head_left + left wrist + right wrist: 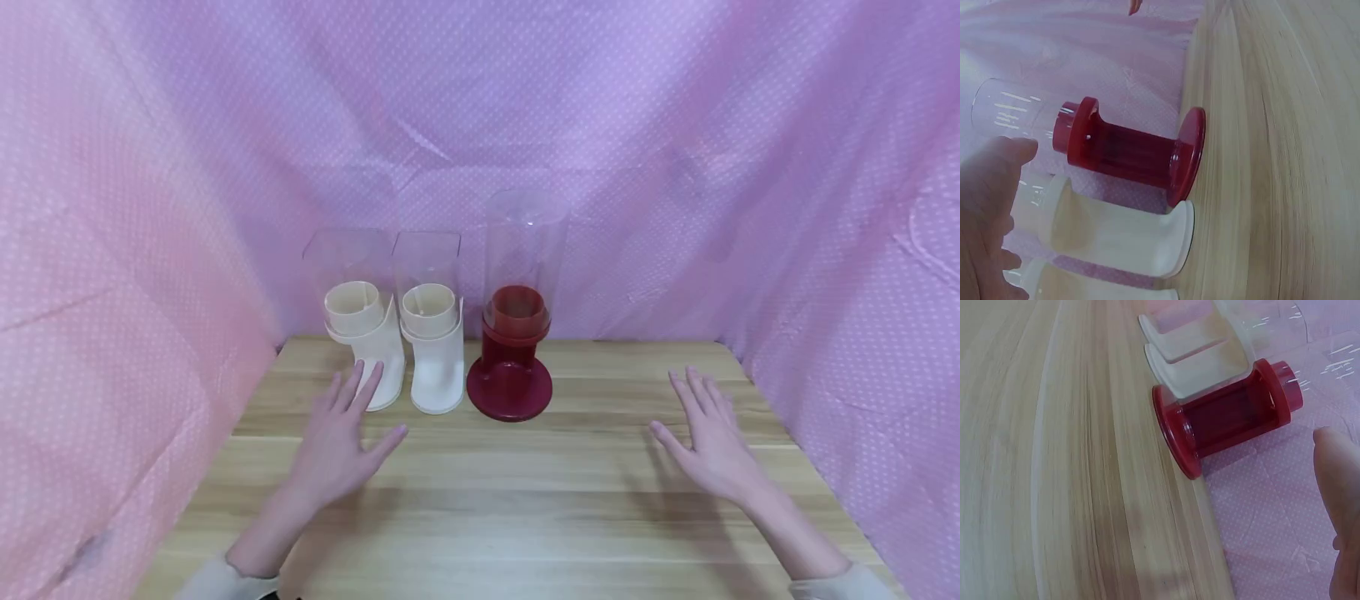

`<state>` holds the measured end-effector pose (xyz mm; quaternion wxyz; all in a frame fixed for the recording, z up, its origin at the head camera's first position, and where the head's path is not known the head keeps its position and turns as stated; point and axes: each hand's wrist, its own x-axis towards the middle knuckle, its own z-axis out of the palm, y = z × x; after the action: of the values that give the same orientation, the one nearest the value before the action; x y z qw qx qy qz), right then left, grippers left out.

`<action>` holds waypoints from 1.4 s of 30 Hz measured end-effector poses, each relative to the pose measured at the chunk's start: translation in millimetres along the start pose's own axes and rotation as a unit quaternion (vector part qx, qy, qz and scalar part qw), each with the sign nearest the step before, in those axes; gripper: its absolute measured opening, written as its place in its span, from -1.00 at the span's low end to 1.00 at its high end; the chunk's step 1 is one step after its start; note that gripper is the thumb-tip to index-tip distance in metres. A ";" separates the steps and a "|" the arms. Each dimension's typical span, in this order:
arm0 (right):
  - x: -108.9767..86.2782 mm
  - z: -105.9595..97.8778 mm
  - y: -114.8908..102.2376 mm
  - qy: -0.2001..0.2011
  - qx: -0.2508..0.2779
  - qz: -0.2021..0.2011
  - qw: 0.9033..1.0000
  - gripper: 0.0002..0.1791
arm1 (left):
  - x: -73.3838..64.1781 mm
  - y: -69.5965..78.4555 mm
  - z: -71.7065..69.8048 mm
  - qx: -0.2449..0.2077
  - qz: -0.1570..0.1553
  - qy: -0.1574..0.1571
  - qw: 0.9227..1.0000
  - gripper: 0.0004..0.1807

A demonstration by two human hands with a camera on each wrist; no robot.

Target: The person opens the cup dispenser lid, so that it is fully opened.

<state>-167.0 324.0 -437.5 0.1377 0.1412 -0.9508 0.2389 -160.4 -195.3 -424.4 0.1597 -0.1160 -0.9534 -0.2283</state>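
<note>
Three stands with clear upright tubes are lined up at the back of the table. The left white stand [386, 367] and the middle white stand [437, 371] each carry a cream ring collar inside a see-through tube. To their right is a taller dark red stand [510, 387] with a round base and a clear cylinder [528, 242]. My left hand [337, 454], fingers spread, is in front of the left white stand and overlaps its base in the head view. Over the table's right side my right hand [712, 454] has its fingers extended, apart from the stands. Neither hand holds anything.
The wood-grain table [510, 517] runs back to pink dotted sheeting [480, 108], which hangs behind the stands and along both sides. The two white stands are close together, and the red one is right beside the middle one.
</note>
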 end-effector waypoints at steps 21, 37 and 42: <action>112.4 25.5 -59.4 0.011 0.135 -0.012 0.991 -0.19 | 90.0 75.1 62.4 -0.315 0.045 0.042 0.947 -0.14; 146.9 35.1 -81.2 0.013 0.225 -0.037 0.974 -0.18 | 128.8 99.2 90.9 -0.284 0.019 0.072 0.956 -0.08; 154.7 35.1 -87.6 0.024 0.242 -0.051 0.969 -0.19 | 141.3 103.3 89.2 -0.273 0.014 0.066 0.959 -0.01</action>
<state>-287.2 201.2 -379.9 0.1339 0.2130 -0.8528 0.4576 -282.7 -42.5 -408.1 0.1881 -0.1535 -0.8401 -0.4851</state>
